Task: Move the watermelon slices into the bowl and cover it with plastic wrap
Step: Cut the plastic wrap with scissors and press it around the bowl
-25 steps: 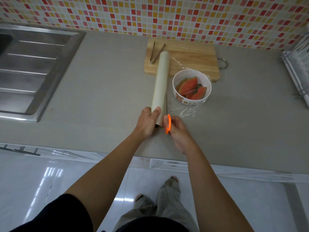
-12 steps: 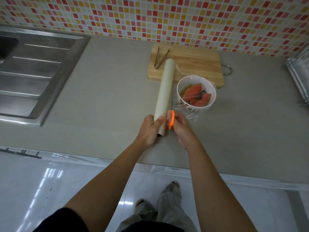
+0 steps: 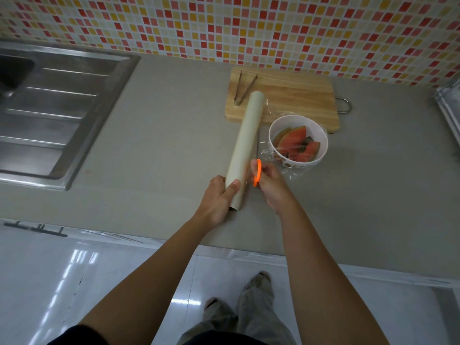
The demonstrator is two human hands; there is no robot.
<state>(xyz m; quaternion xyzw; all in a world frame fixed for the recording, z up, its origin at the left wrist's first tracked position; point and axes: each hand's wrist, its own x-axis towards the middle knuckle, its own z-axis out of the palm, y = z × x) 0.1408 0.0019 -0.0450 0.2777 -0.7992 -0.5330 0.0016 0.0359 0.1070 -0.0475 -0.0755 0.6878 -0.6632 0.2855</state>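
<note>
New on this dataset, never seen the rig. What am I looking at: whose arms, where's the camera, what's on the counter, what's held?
No machine: a person's bare hands, filmed by one wide-angle head-worn camera looking down. The left hand grips the near end of the plastic wrap roll. The right hand holds what look like orange-handled scissors beside it. Right of the roll, a white bowl holds watermelon slices, clear film draped over it. Behind: a wooden cutting board with metal tongs. Far left: a steel sink.
</note>
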